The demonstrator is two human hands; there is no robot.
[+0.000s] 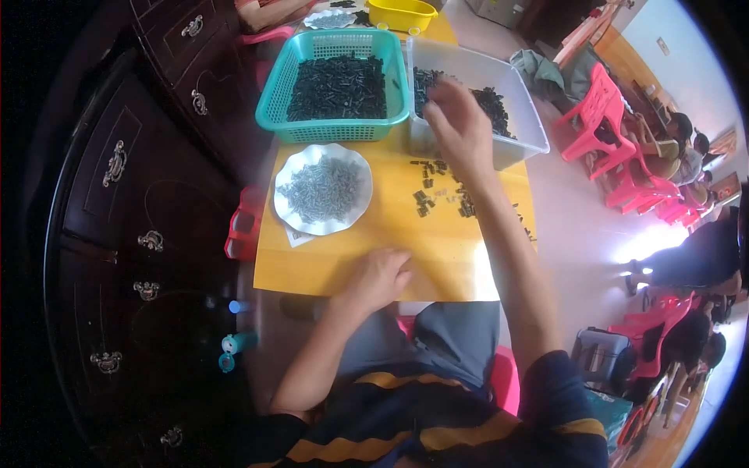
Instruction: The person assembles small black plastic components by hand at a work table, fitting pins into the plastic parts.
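Note:
My left hand [378,278] rests on the near part of the yellow tabletop, its fingers curled in; whatever they may hold is hidden. My right hand [462,129] is raised over the near left side of a clear plastic bin [524,148], thumb and bent fingers apart, and I see nothing in them. Small black parts [493,109] lie inside that bin. Left of it, a green perforated basket [335,134] holds a mass of black pieces [335,87]. A white scalloped plate [290,221] carries a heap of small silvery pieces [324,189].
Several loose dark parts [424,204] are scattered on the tabletop [312,269] beneath my right forearm. A yellow tub [402,15] stands beyond the basket, near another person's arm [269,14]. Dark wooden drawers [94,203] line the left. Pink chairs [597,117] stand at right.

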